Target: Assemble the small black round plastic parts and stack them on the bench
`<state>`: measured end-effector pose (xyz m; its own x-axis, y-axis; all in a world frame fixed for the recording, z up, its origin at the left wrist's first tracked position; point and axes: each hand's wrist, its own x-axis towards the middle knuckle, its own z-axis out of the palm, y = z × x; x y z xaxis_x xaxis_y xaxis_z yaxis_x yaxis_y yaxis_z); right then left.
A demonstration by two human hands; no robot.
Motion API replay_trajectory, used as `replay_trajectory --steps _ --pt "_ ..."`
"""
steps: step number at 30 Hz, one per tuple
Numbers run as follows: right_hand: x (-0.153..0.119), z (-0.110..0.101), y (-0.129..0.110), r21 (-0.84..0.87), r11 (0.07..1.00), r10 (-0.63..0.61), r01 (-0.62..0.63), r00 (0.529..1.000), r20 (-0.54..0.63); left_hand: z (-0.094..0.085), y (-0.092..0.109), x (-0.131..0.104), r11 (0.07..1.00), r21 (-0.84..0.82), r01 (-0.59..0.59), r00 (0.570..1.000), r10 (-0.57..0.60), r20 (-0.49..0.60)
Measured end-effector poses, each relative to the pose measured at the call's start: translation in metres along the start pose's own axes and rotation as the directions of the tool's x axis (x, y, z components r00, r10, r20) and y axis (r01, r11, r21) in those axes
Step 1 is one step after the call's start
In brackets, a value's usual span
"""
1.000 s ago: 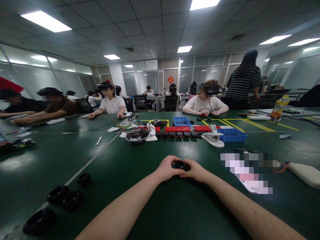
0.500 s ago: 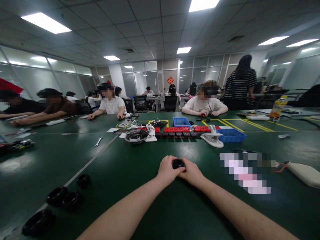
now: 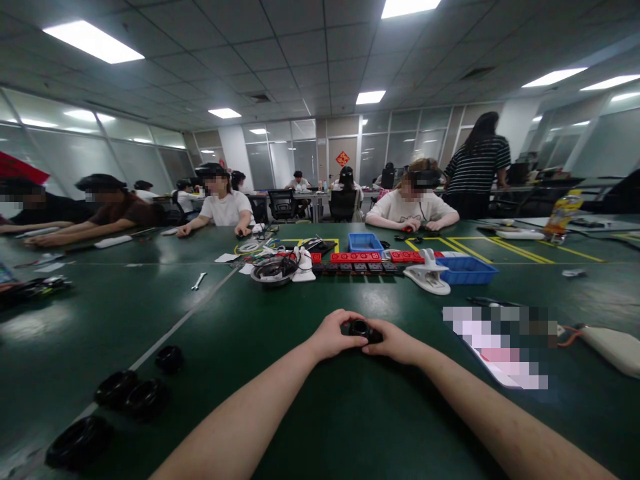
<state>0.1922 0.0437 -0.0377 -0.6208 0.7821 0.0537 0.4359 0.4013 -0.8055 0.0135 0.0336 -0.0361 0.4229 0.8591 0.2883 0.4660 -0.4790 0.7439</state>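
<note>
A small glossy black ring (image 3: 359,327) with a round opening on top is between my hands above the green table. My left hand (image 3: 336,335) curls round its left side, fingers behind and thumb across the front. From the right, my right hand (image 3: 393,341) closes on it, with the thumb near the left thumb. My fingers hide the ring's lower part and far side. At the left lie more black rings of various sizes: a small one (image 3: 169,359), two middling ones touching or nearly so (image 3: 116,388), and a large one (image 3: 79,442).
A wrench (image 3: 199,281) lies to the left. Ahead are a bowl of cables (image 3: 274,272), red power strips (image 3: 356,257), a white clamp (image 3: 429,275) and blue bins (image 3: 467,270). A phone (image 3: 493,353) lies at the right. Several people sit round the table (image 3: 240,320).
My right hand has shifted slightly right and its thumb has come into view at the front. The left fingers have opened a little around the ring. The view has moved slightly.
</note>
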Motion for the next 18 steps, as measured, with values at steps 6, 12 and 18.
replay_trajectory --steps 6,12,18 --pt "-0.0007 -0.0017 -0.0027 -0.026 0.999 0.035 -0.035 0.999 0.008 -0.0034 -0.0021 0.0011 1.000 -0.024 -0.009 0.999 0.010 0.039" --pt "0.0002 -0.0009 0.0025 -0.048 0.999 0.019 -0.019 1.000 -0.017 -0.0043 -0.0047 0.0020 0.999 -0.038 -0.012 0.999 0.014 0.044" --pt "-0.0001 -0.0007 0.0033 -0.014 1.000 0.018 -0.018 1.000 -0.005 -0.0030 -0.0050 0.0025 0.997 -0.076 0.000 0.999 0.004 0.053"
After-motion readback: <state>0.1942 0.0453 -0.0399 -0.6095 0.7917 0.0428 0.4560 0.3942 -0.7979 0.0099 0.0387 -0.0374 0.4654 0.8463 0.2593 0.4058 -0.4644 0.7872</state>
